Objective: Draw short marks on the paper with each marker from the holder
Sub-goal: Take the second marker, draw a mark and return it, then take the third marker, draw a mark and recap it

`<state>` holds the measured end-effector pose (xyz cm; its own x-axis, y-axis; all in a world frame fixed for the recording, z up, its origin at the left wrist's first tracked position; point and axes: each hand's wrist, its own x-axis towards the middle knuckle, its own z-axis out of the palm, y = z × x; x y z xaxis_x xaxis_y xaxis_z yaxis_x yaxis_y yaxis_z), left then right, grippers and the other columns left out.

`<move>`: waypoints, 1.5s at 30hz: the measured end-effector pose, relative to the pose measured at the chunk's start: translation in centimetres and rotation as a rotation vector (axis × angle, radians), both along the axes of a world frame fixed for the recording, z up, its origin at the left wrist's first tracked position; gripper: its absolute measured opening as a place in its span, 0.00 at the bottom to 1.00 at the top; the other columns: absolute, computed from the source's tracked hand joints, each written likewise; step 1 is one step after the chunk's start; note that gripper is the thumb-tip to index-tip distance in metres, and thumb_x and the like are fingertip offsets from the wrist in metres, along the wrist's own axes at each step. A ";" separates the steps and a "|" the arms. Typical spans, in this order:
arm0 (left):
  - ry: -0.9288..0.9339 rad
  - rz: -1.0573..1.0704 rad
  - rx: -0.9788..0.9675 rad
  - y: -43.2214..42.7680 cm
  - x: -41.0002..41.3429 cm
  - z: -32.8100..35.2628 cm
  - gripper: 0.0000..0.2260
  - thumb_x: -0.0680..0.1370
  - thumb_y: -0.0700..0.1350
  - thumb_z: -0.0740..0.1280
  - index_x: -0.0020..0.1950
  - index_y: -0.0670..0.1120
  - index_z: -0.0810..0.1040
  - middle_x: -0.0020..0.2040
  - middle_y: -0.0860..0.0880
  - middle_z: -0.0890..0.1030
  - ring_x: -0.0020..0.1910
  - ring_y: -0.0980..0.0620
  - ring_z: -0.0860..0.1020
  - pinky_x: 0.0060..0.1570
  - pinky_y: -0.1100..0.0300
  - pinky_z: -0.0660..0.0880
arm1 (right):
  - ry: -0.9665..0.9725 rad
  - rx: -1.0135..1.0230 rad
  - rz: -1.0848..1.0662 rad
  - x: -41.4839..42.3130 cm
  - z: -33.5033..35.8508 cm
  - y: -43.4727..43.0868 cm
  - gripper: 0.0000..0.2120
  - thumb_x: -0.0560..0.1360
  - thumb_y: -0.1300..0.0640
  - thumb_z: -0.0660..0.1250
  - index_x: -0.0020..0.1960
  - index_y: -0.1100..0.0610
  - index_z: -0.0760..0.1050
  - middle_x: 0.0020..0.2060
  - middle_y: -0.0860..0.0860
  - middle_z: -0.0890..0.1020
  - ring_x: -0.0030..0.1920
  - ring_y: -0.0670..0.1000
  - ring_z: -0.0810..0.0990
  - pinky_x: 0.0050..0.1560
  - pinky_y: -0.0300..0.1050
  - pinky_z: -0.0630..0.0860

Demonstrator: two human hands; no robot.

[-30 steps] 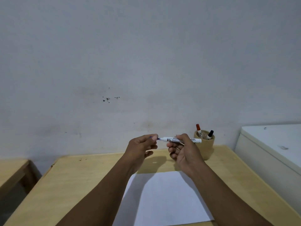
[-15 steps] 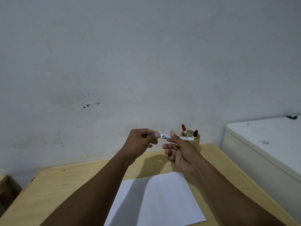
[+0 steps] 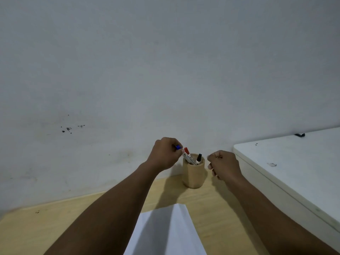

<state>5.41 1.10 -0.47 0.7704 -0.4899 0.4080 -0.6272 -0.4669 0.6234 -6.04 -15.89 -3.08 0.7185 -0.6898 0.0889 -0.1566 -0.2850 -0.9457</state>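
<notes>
Change: blue-capped marker, held level between both hands a moment ago, now angles into the holder.
Left hand: fingers pinching its capped end.
Right hand: fingers curled, empty, beside the holder.
Meaning: this marker seems done; red marker or black marker next.

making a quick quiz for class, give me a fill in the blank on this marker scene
1. The left hand holds the marker with the ____ cap.
2. The markers stand in a ____ holder.
3. Beside the red marker in the holder stands a ____ one.
4. The paper lies ____ the two arms.

Missing words: blue; wooden; black; between
</notes>
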 end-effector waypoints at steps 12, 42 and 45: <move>0.169 -0.019 0.079 -4.5 2.1 -2.2 0.21 0.74 0.40 0.68 0.68 0.43 0.77 0.44 0.44 0.87 0.49 0.48 0.84 0.52 0.56 0.79 | -0.011 -0.174 0.165 3.6 -1.2 -0.9 0.08 0.75 0.58 0.69 0.53 0.54 0.83 0.36 0.48 0.80 0.37 0.47 0.77 0.39 0.40 0.71; 0.025 0.144 -0.269 6.9 1.3 6.8 0.10 0.75 0.48 0.67 0.42 0.42 0.82 0.38 0.46 0.86 0.35 0.48 0.87 0.41 0.47 0.83 | -0.071 -0.436 0.098 5.0 0.6 5.5 0.20 0.71 0.52 0.73 0.62 0.49 0.78 0.59 0.53 0.77 0.62 0.57 0.74 0.60 0.51 0.73; 0.132 0.177 -0.352 11.5 0.4 6.8 0.09 0.76 0.44 0.67 0.44 0.38 0.82 0.37 0.45 0.86 0.34 0.48 0.86 0.37 0.52 0.80 | -0.058 -0.584 0.112 4.9 1.7 10.0 0.21 0.70 0.47 0.70 0.63 0.46 0.78 0.60 0.49 0.77 0.64 0.55 0.71 0.62 0.53 0.69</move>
